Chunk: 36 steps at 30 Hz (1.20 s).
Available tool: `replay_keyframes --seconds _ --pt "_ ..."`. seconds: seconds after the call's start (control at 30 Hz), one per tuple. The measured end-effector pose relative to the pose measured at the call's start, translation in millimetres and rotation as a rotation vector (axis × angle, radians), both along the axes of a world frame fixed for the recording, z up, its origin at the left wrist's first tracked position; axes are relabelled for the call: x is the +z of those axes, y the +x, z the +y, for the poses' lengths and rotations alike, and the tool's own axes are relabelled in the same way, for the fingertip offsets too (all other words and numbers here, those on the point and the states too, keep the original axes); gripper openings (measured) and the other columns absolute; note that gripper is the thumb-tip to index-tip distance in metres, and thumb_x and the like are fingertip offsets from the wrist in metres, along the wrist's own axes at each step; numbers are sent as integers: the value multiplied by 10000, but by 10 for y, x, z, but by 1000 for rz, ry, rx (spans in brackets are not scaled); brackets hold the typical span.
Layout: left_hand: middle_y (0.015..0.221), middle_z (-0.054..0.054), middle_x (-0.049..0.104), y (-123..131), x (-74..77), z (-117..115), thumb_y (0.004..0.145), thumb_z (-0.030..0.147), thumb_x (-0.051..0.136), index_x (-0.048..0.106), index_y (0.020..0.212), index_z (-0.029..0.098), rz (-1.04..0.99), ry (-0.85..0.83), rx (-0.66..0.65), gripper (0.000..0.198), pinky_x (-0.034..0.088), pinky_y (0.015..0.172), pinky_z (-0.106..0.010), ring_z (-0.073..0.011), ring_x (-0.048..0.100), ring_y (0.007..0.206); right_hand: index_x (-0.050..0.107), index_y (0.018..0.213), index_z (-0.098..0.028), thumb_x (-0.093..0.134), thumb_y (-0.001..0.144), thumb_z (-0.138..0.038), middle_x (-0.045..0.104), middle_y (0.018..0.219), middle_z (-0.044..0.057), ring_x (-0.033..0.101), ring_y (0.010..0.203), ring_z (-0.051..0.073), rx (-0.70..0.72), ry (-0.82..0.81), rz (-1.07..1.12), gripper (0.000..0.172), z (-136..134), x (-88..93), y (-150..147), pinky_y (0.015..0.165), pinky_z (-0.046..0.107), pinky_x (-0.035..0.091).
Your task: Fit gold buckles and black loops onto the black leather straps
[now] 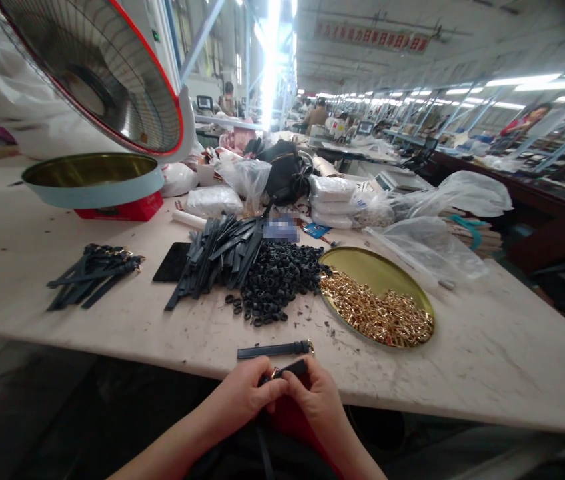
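- Well, long pale table (487, 347), big bright room (387, 67).
- Round gold tray (362, 263) holds gold metal bits (382, 317).
- Left hand (251, 388) and right hand (319, 393), closed, pinch one flat black strap (296, 368).

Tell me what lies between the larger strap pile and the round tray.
In the head view, a heap of small black loops lies there.

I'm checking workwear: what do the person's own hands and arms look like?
The ungloved left hand and ungloved right hand are bare. The bare left forearm and bare right forearm show no sleeve, watch or bracelet; red and dark fabric, perhaps clothing, shows between them.
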<state>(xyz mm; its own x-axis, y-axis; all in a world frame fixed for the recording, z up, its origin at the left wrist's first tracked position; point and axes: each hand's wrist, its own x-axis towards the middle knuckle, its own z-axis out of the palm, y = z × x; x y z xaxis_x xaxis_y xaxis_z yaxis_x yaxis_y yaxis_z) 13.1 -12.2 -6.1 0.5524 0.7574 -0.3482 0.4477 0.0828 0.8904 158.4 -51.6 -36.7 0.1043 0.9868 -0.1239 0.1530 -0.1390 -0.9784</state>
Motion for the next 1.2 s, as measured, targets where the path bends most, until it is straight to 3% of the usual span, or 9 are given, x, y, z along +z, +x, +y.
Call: replay_keyframes --seconds 0.17,0.33,0.5,0.6,0.7,0.83,0.9,1.07,1.2 --pt "485 62 524 13 -71 152 715 427 525 465 645 173 62 -30 53 270 301 482 -197 -103 448 481 529 661 -174 570 731 -332 540 605 -19 475 585 129 10 26 -35 177 171 -28 -9 561 238 380" --pt "617 31 569 21 27 282 775 375 451 513 667 171 83 68 -15 239 337 559 -209 -123 501 602 510 652 -178 561 730 -352 508 569 -33 441 543 115 30 -47 -52 197 350 -101 71 518 227 358" --pt "495 47 507 37 -67 438 763 465 449 457 611 178 55 -65 46 324 327 476 -203 -104 445 468 508 689 -181 514 777 -379 508 599 -25 457 570 118 88 -12 -69 217 407 -85 71 533 226 363" --pt "538 50 539 33 -175 495 747 430 491 499 779 167 27 -72 119 265 349 466 -200 -107 481 456 532 686 -180 391 849 -393 536 644 0 496 626 133 182 59 -126 303 471 -38 118 580 237 379" --pt "635 47 577 11 -203 516 781 324 453 478 1050 189 16 49 106 301 388 554 -205 -114 541 544 561 691 -177 236 895 -381 554 638 19 524 622 147 222 45 -215 434 661 -40 231 575 250 387" --pt "611 37 555 -31 -173 520 812 321 390 556 940 190 117 174 106 247 369 585 -212 -127 535 592 579 747 -192 456 800 -276 577 739 44 532 714 189 82 61 -619 158 1001 -137 321 653 294 374" --pt "571 43 534 -54 -174 511 812 343 386 551 896 177 146 185 137 249 359 576 -217 -128 524 568 573 715 -202 535 716 -188 568 757 47 523 741 201 68 69 -685 41 1112 -195 314 680 309 360" --pt "513 58 509 -62 -228 481 789 353 405 541 801 177 176 173 156 222 340 545 -214 -122 509 518 508 635 -210 543 630 -128 507 674 4 485 670 179 24 83 -586 90 1143 -267 329 640 303 344" --pt "514 64 494 47 -225 493 773 372 419 531 783 183 114 189 249 220 334 500 -206 -112 492 479 465 644 -209 527 652 -188 479 594 -35 462 577 143 8 60 -421 66 1004 -204 357 565 271 353"
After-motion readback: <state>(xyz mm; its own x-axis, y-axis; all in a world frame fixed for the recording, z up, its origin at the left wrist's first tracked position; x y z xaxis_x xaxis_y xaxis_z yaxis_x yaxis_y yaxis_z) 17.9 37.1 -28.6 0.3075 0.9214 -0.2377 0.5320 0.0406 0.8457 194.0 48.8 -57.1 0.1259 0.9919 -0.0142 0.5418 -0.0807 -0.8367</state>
